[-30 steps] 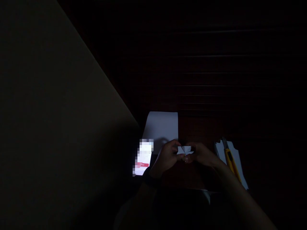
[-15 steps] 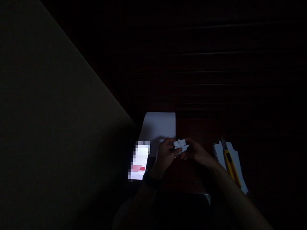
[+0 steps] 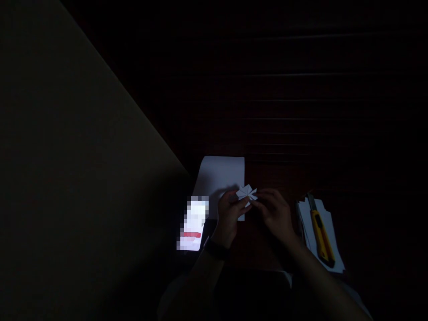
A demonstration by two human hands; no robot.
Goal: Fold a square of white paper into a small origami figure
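Observation:
A small white folded-paper piece (image 3: 247, 191) with pointed flaps meeting near its centre is held up over the dark table. My left hand (image 3: 229, 214) grips its left and lower side, the thumb pressed on its front. The fingers of my right hand (image 3: 276, 211) are at the right edge of the paper, pinching or touching a flap there; the dimness hides the exact contact. Behind my left hand lies a plain white sheet of paper (image 3: 222, 174).
A lit phone (image 3: 194, 227) with a blurred screen stands left of my left wrist. On the right, a yellow utility knife (image 3: 323, 238) rests on a stack of white paper (image 3: 331, 223). A pale wall (image 3: 83, 156) rises along the left.
The folded paper has turned and moved slightly up and left with my left hand. My right hand has shifted its hold along the right edge, its wrist lower and more bent.

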